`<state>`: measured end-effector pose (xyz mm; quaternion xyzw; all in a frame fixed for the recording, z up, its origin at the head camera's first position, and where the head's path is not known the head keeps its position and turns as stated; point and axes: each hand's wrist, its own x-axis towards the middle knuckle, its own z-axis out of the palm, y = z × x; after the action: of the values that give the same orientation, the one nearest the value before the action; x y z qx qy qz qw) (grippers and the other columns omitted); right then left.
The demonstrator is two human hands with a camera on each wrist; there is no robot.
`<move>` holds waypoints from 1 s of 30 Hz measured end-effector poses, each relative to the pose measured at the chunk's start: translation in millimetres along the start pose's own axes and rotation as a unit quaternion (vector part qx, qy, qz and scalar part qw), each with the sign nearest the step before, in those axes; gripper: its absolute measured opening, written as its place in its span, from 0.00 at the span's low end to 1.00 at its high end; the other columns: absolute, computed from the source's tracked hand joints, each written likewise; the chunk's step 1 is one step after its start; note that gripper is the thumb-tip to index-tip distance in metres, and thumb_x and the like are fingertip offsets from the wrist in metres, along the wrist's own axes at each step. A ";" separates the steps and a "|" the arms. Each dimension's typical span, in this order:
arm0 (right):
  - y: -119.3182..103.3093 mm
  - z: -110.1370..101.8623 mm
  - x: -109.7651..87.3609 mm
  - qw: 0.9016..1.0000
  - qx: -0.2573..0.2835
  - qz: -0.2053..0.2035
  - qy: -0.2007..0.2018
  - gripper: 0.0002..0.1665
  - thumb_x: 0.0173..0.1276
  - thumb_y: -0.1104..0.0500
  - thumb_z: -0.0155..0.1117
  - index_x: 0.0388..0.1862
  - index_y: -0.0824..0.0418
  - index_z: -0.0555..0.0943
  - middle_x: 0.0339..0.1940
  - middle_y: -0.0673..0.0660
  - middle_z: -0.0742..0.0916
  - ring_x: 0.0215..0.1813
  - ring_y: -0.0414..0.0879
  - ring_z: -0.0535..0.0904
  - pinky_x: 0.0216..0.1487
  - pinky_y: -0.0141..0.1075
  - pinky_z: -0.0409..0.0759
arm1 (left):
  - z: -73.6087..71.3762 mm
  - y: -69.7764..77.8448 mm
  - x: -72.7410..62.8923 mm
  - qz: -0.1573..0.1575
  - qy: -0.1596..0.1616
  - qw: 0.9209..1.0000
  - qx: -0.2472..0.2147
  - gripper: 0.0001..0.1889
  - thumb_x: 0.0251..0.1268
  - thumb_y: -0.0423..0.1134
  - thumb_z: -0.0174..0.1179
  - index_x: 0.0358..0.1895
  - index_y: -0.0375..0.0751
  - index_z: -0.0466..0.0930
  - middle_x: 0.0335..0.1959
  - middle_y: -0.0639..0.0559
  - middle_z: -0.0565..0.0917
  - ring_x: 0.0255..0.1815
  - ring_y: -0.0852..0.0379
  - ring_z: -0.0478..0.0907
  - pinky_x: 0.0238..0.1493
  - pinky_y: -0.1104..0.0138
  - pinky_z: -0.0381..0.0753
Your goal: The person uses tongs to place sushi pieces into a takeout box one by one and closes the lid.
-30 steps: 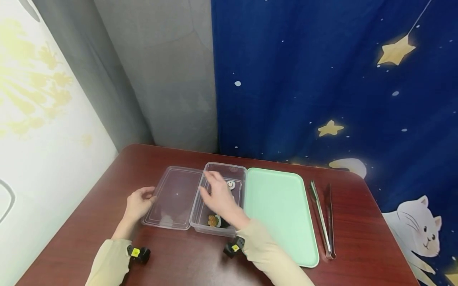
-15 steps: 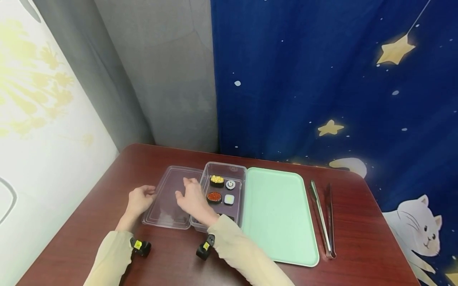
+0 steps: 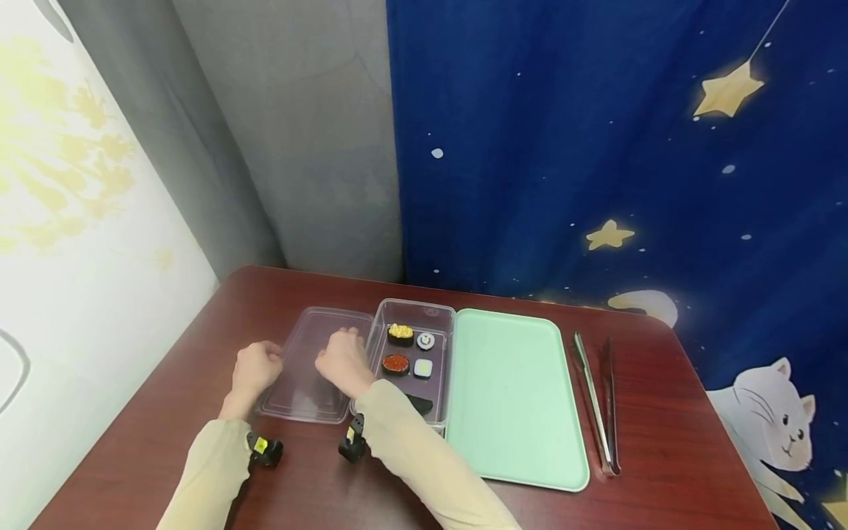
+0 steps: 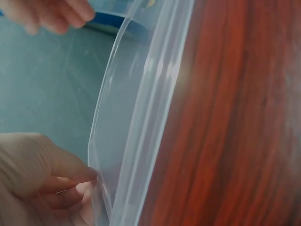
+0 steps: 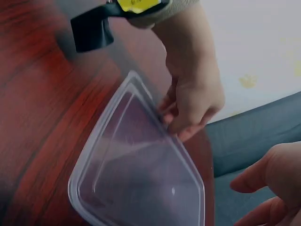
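My left hand [image 3: 255,370] pinches the left edge of a clear plastic lid [image 3: 306,394] between thumb and fingers, as the left wrist view shows at the lid rim [image 4: 96,188]. Above the lid's right part hovers my right hand [image 3: 344,361]; its fingers [image 5: 254,176] are spread and hold nothing in the right wrist view. Beside the lid stands a clear plastic container [image 3: 450,375] with several toy-like sushi pieces, among them a yellow-topped one [image 3: 400,336], a red roe one [image 3: 395,364] and a small round roll [image 3: 425,341]. My right forearm hides its near left corner.
A mint green tray [image 3: 517,397] lies against the container's right side. Farther right are metal tongs [image 3: 595,405] with spread arms. The dark red table [image 3: 318,478] ends at a curtain [image 3: 530,184] behind.
My right hand has moved left from over the container to over the lid, uncovering the sushi pieces. My left hand has stayed at the lid's left edge.
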<state>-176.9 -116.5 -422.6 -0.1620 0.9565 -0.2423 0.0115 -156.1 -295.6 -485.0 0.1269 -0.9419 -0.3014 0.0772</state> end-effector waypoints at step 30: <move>-3.1 26.9 15.2 0.999 -0.020 0.035 -0.008 0.05 0.60 0.64 0.61 0.27 0.59 0.83 0.26 0.56 0.85 0.28 0.47 0.82 0.22 0.33 0.82 | -47.0 -24.5 -10.8 -0.033 -0.017 0.997 -0.061 0.14 0.58 0.30 0.51 0.43 0.22 0.78 0.27 0.37 0.84 0.19 0.59 0.76 0.16 0.69 0.76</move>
<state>-187.6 -136.3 -444.0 -0.1308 0.9662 -0.2210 0.0239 -130.6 -337.5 -462.3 0.1482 -0.9182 -0.3627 0.0585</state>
